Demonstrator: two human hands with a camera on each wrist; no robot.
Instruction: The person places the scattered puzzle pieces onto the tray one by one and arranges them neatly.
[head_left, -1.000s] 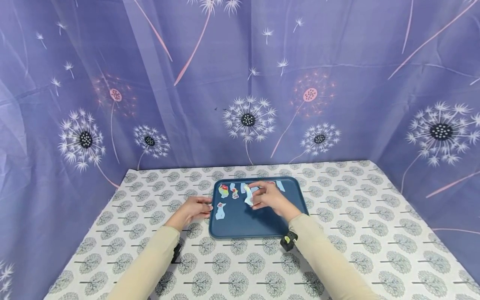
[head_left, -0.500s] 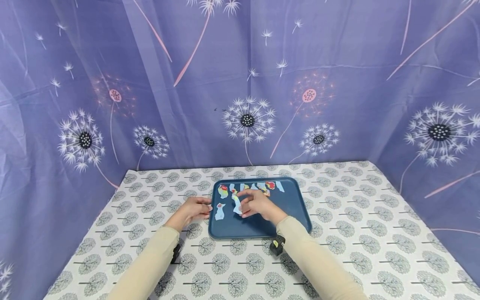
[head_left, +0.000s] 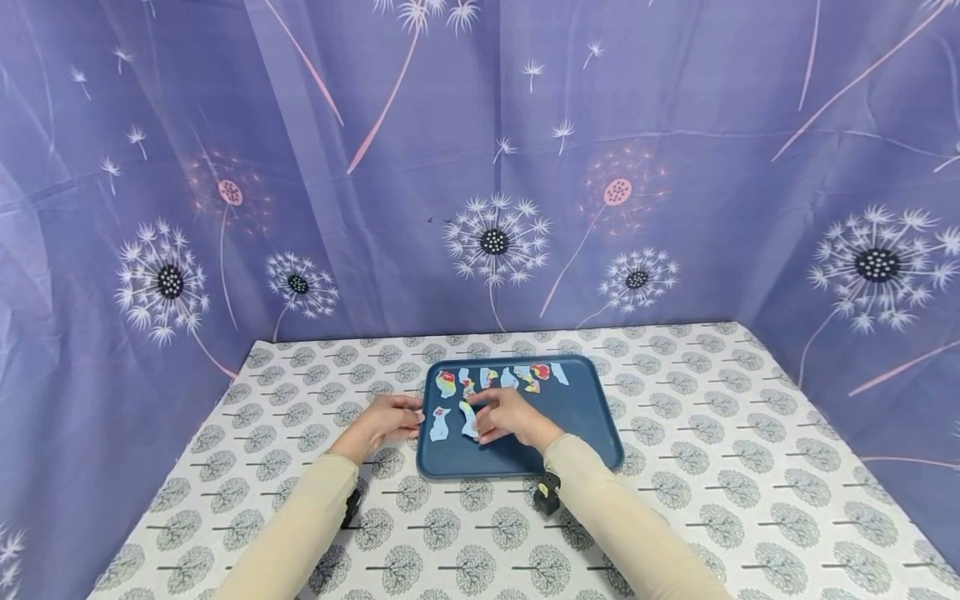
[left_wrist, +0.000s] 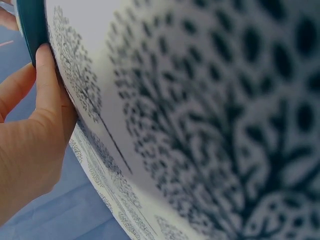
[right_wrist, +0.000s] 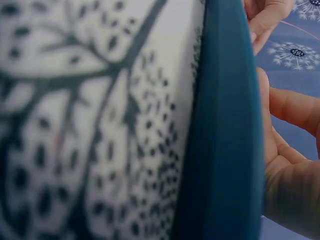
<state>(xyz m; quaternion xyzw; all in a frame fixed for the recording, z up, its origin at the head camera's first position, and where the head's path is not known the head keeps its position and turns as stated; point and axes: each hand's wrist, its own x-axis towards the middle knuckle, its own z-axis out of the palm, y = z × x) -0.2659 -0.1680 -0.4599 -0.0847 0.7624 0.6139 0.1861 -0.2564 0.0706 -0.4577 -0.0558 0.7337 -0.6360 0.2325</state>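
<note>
A dark blue tray (head_left: 517, 458) lies on the table, with several torn paper pieces in it. My right hand (head_left: 506, 417) is over the tray's left half. It grips a narrow light blue paper piece (head_left: 466, 415) between index finger and thumb, low over the tray floor. Left of this, a light blue paper piece (head_left: 439, 425) with a red spot lies flat. My left hand (head_left: 386, 421) rests its fairly straight fingers against the tray's left edge; in the left wrist view the fingertips touch the rim (left_wrist: 34, 30). The tray wall hides part of my right hand (right_wrist: 292, 165) in the right wrist view.
Along the tray's far side runs a row of paper pieces, among them a red and yellow piece (head_left: 446, 383) and a pale strip (head_left: 559, 373). A tree-print cloth (head_left: 690, 458) covers the table. Behind hangs a purple dandelion curtain (head_left: 375, 250).
My right hand has carried the narrow paper piece left and toward me, lowering it beside the piece with the red spot. The far row is now uncovered. My left hand has stayed at the tray edge.
</note>
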